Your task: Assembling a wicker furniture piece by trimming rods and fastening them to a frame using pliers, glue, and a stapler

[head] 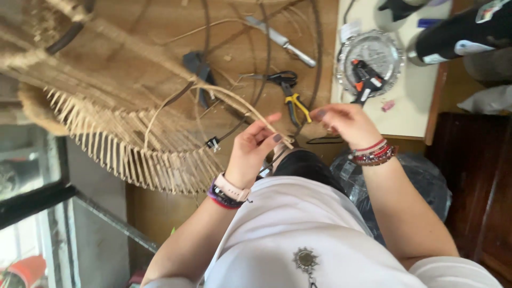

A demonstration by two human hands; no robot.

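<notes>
White shirt fabric (pixel 298 234) with a small metal sun-shaped pendant (pixel 305 260) fills the bottom of the frame, closest to the lens, so I am looking straight down past the chest at both hands. From where I sit, the left hand (pixel 256 152) sits just below centre, fingers curled around a pale cane strand (pixel 250 109), thumb and forefinger pinching it near its free end. That strand arcs up and left to the woven wicker piece (pixel 122 144), whose loose spokes fan out along the left middle of the frame; holding the end high seems to keep the strand taut and off the spokes. The right hand (pixel 344 125), right of centre, has its fingertips pressed together as if gripping something thin, but I cannot tell whether it holds the same strand or nothing.

Tools lie within reach on the wooden tabletop (pixel 154 32) above the hands: yellow-handled pliers (pixel 296 104), black scissors (pixel 277 79) and a metal knife (pixel 282 41) at top centre. An orange and black clamp (pixel 367 80) rests on a round silver tray (pixel 392 56) upper right, likely parked out of the working area.
</notes>
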